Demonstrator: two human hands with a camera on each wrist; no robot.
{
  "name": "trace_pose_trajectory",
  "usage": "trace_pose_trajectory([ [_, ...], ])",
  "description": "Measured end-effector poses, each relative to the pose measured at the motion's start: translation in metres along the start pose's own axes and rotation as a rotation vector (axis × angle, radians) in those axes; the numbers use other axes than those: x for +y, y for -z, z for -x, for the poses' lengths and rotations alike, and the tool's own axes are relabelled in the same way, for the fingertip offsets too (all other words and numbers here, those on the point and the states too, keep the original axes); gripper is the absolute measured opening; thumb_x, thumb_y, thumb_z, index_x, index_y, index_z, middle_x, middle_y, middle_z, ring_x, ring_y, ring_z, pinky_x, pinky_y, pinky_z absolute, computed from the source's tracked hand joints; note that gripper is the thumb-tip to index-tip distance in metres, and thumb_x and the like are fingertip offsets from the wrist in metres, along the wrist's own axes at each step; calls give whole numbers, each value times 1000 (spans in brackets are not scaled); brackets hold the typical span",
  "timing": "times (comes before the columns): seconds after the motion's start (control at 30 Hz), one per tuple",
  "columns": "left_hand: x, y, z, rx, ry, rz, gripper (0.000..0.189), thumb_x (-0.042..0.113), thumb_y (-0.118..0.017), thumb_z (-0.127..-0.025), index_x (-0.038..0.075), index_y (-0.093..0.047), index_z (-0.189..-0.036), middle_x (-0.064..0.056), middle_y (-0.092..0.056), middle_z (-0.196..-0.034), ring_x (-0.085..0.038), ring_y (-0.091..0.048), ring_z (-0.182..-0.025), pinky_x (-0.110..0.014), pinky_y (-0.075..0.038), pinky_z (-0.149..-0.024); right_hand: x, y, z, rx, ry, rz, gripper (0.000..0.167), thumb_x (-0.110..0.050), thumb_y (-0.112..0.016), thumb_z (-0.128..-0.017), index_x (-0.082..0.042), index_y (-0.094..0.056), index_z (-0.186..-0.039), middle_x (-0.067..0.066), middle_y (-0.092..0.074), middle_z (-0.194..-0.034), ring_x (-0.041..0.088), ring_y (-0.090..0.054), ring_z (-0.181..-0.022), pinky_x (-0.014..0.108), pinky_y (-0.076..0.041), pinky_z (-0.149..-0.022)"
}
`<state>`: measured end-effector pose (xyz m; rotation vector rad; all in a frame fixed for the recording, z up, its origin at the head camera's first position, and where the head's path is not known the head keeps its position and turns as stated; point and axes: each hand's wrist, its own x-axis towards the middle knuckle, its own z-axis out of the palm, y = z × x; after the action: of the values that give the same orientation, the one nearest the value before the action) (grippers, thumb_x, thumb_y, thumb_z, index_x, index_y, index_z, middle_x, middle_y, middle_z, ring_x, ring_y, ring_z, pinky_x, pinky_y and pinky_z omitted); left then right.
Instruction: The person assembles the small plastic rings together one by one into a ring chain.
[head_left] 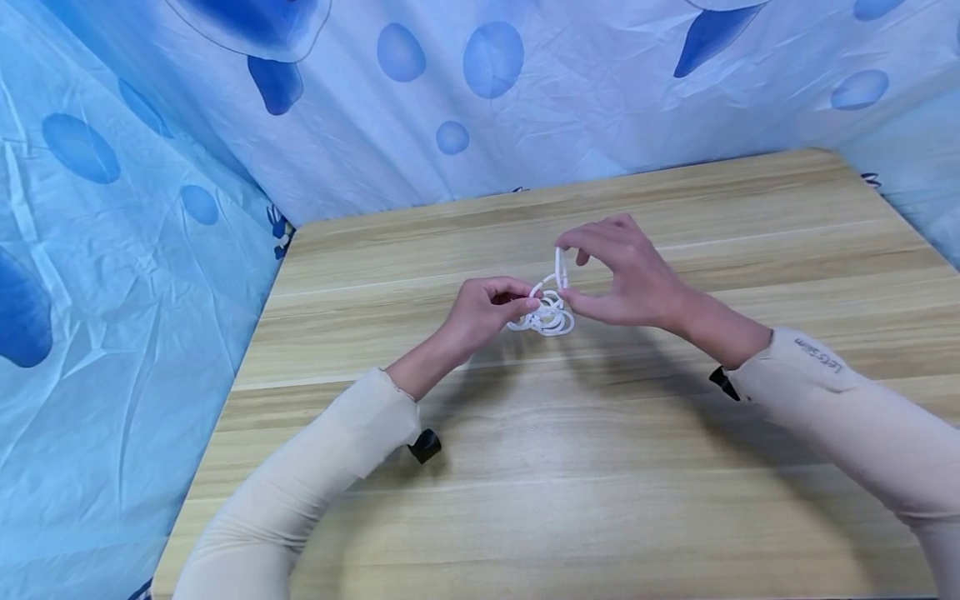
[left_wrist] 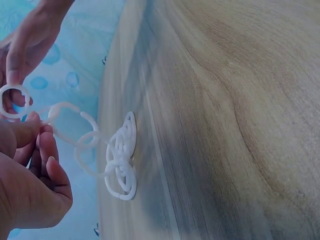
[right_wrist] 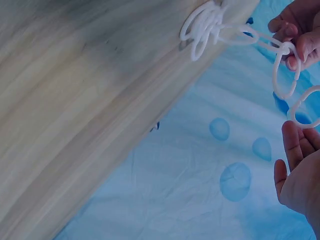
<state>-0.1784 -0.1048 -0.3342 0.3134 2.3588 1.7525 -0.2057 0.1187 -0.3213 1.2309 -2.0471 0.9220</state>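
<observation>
White linked rings form a loose chain. Its lower part lies heaped on the wooden table as a ring pile (head_left: 553, 323). My left hand (head_left: 487, 312) pinches one of the raised chain rings (right_wrist: 275, 80) between thumb and fingertips, just left of the heap. To its right, my right hand (head_left: 618, 271) holds a single white ring (right_wrist: 294, 111) on edge, thumb below and fingers above. In the left wrist view, that held ring (left_wrist: 28, 102) is close to the left fingertips, and other chain links (left_wrist: 92, 120) hang down toward the pile.
The light wooden table (head_left: 562, 492) extends around both hands. Blue patterned sheeting (head_left: 420, 142) hangs behind its far edge and along the left side. Pale sleeves cover both forearms, with a small black piece (head_left: 425, 447) under the left cuff.
</observation>
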Motion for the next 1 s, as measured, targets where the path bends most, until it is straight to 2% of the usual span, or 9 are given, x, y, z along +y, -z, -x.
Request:
trace_pose_trajectory([
  [0.07,0,0,0,-14,-8,-9,20,10,-73,-86,-2,-72,-102,-6,-71,-88,-35,-59,-83,-36,-53,-71,-2,-3,-1,5,-17,-42,44,-16,-78,-68,-2,-66,-107,8,-68,-91,19,-56,-79,40,-33,-81],
  [0.1,0,-1,1,-20,-12,-14,19,10,-73,-86,-1,-73,-101,-6,-71,-88,-33,-60,-81,-38,-53,-72,-3,-4,-2,8,-23,-57,43,-15,-78,-68,-2,-66,-108,8,-68,-92,18,-56,-80,39,-33,-81],
  [0.23,-1,-2,1,-38,-32,-31,16,10,-73,-86,1,-74,-99,-4,-72,-88,-17,-59,-73,-49,-51,-76,-6,-9,-3,15,-16,-73,43,-15,-79,-68,-3,-66,-108,7,-69,-93,18,-57,-81,40,-32,-82],
  [0.33,-1,-2,1,-43,-43,-35,15,9,-73,-86,1,-74,-99,-4,-71,-88,-10,-57,-70,-50,-50,-76,-6,-12,-3,11,2,-70,44,-16,-78,-68,-3,-66,-107,7,-69,-93,20,-57,-81,41,-32,-82],
  [0.53,-2,-2,1,-47,-56,-46,14,9,-72,-86,2,-74,-98,-4,-71,-88,-11,-56,-69,-45,-50,-71,-5,-14,0,-26,19,-57,41,-18,-76,-71,-2,-66,-107,6,-69,-96,21,-58,-82,43,-33,-83],
  [0.77,0,-1,1,-40,-65,-30,14,8,-72,-87,1,-74,-99,-5,-70,-86,-21,-57,-72,-39,-51,-69,-4,-18,3,-81,9,-56,42,-19,-76,-72,-1,-66,-108,6,-69,-100,22,-59,-83,43,-34,-85],
  [0.9,1,-1,1,-32,-71,-24,17,8,-72,-86,0,-73,-100,-5,-71,-88,-14,-57,-71,-28,-49,-65,-3,-20,4,-88,28,-25,43,-23,-75,-74,-1,-66,-110,7,-69,-103,23,-61,-89,44,-34,-86],
  [1.0,1,0,1,-28,-85,-41,19,10,-72,-87,2,-73,-104,-4,-71,-94,-11,-57,-73,-25,-48,-65,-3,-21,4,-58,63,20,43,-25,-72,-75,-1,-65,-110,9,-70,-103,25,-61,-93,46,-34,-85],
])
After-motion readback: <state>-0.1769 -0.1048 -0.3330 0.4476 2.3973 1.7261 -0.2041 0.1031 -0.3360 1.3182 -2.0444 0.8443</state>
